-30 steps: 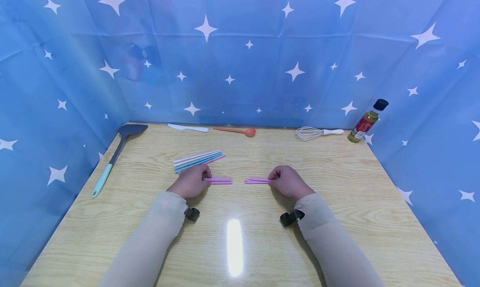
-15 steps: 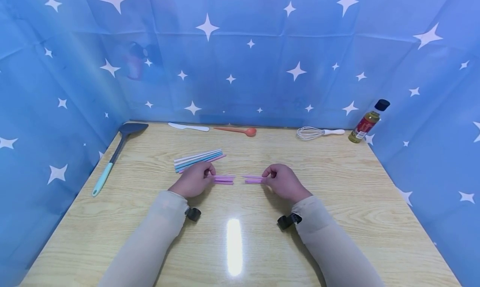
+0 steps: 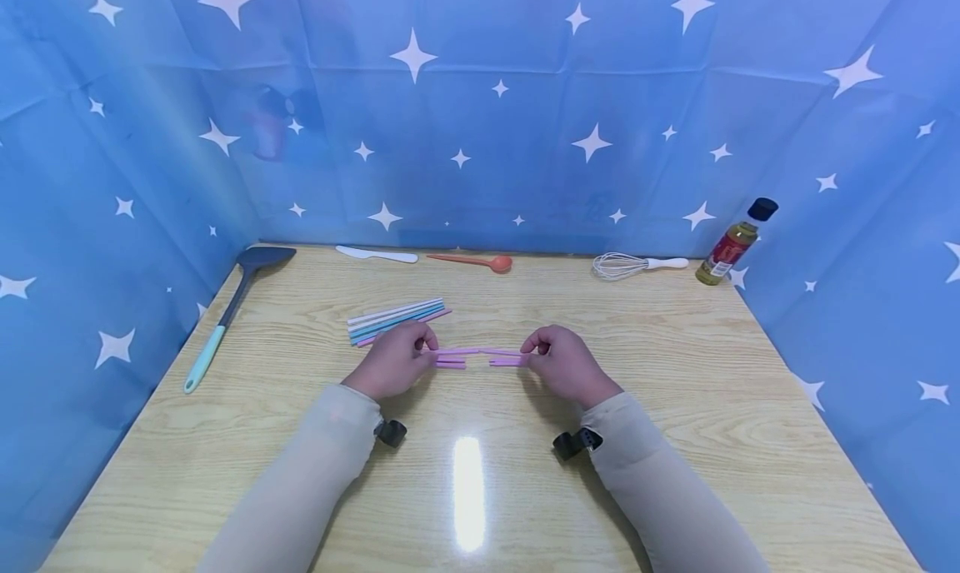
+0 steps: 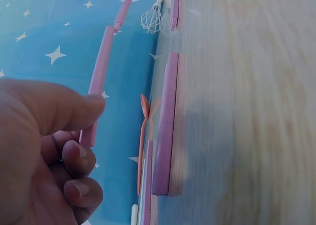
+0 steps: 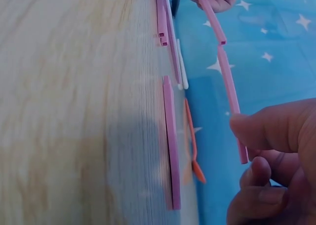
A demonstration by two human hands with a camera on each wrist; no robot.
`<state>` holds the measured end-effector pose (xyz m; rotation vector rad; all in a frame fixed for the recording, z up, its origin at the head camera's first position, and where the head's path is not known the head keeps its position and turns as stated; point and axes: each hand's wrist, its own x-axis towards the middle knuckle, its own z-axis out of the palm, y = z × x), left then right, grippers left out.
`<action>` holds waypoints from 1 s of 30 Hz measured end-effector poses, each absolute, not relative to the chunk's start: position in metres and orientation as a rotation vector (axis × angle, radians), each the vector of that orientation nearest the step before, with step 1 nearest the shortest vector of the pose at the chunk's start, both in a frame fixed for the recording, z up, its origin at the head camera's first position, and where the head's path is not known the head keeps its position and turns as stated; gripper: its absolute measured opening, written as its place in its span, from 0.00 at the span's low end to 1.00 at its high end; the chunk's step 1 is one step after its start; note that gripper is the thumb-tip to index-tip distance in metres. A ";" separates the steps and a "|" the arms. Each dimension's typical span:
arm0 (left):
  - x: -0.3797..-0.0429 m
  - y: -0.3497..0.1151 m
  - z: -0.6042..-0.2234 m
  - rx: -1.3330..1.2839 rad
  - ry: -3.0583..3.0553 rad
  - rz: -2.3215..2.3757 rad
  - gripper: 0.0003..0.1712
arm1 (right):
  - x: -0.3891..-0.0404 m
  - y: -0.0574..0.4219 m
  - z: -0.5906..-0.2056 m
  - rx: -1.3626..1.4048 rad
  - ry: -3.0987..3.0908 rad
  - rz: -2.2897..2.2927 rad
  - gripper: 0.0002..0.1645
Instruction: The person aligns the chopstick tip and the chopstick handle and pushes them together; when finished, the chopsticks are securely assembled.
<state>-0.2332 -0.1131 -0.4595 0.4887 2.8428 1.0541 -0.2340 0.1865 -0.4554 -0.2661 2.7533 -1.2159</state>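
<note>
Above the table, my left hand (image 3: 393, 361) pinches a pink chopstick piece (image 4: 101, 62) between thumb and fingers. My right hand (image 3: 566, 365) pinches a second pink chopstick piece (image 5: 228, 79) the same way. The inner ends of both pieces face each other almost in line; whether they touch I cannot tell. The left piece's end looks hollow in the right wrist view. Below them, more pink pieces lie on the table, one group (image 4: 167, 121) under my left hand and another (image 5: 170, 146) under my right.
Behind my left hand lies a bundle of white, blue and pink sticks (image 3: 397, 316). Along the back edge are a white knife (image 3: 377, 255), an orange spoon (image 3: 480, 261), a whisk (image 3: 633, 265) and a bottle (image 3: 731, 244). A spatula (image 3: 238, 294) lies far left.
Both hands have moved inward and lifted one pink piece each from the table. The gap between the two pieces' ends has closed to almost nothing.
</note>
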 end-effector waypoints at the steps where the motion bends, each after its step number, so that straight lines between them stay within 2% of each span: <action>1: -0.233 -0.113 -0.459 0.485 2.848 1.051 0.02 | -0.234 0.186 -0.455 -0.268 2.756 -1.214 0.03; 30: -0.232 -0.112 -0.457 0.574 2.873 1.138 0.02 | -0.231 0.183 -0.454 -0.399 2.777 -1.262 0.03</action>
